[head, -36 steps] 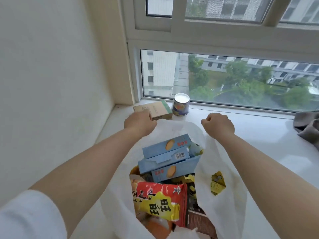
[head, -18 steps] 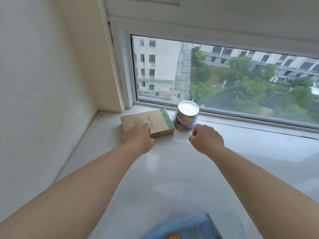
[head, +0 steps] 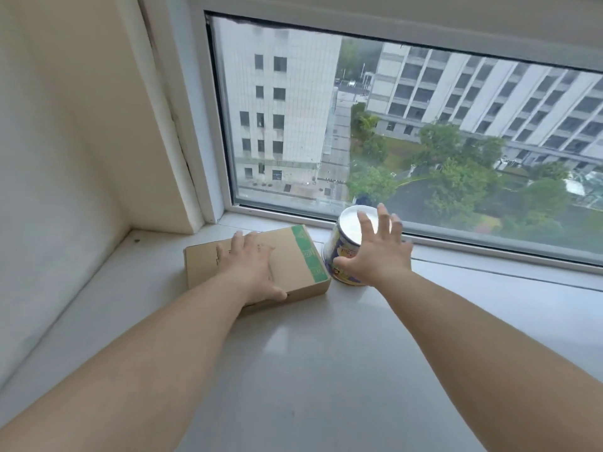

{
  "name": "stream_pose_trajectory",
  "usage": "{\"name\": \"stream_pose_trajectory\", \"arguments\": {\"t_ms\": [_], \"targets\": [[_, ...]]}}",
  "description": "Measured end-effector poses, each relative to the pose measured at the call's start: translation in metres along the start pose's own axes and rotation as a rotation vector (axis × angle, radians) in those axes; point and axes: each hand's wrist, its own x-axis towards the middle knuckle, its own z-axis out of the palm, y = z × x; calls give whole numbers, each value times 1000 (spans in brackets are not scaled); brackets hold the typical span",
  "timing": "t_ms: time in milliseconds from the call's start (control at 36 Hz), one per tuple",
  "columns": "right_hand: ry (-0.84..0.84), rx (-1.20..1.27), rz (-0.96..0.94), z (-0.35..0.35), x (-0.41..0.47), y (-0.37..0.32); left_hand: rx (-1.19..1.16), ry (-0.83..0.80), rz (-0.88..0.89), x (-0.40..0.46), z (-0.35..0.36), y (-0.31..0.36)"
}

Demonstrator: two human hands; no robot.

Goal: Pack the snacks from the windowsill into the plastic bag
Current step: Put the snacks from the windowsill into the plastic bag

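Observation:
A flat brown cardboard box (head: 293, 252) with a green end strip lies on the white windowsill (head: 293, 370) near the left corner. My left hand (head: 251, 265) rests flat on top of it, fingers spread, thumb at its near edge. Right beside the box stands a round can (head: 350, 223) with a white lid and a blue and yellow label. My right hand (head: 375, 249) is spread open over the can's near side, fingers apart, not closed around it. The plastic bag is out of view.
The window pane (head: 408, 125) and its white frame (head: 215, 190) rise directly behind the box and can. A cream wall (head: 65, 158) closes the left side. The sill stretches wide to the right and toward me.
Both hands let go of the bag's handles, reached forward to the window and opened. The view lifted off the bag; the left hand now lies on the box, the right at the can.

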Motion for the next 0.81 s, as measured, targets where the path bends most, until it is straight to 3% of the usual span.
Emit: {"name": "stream_pose_trajectory", "arguments": {"t_ms": [194, 389, 611, 806], "targets": [[-31, 43, -31, -4, 62, -9, -206, -164, -50, 51, 2, -23], [-39, 50, -20, 21, 73, -1, -126, -86, -21, 58, 20, -26], [-93, 27, -25, 27, 33, 12, -112, -103, -10, 16, 36, -22], [-193, -10, -28, 28, -43, 32, -64, -299, -49, -46, 37, -13]]}}
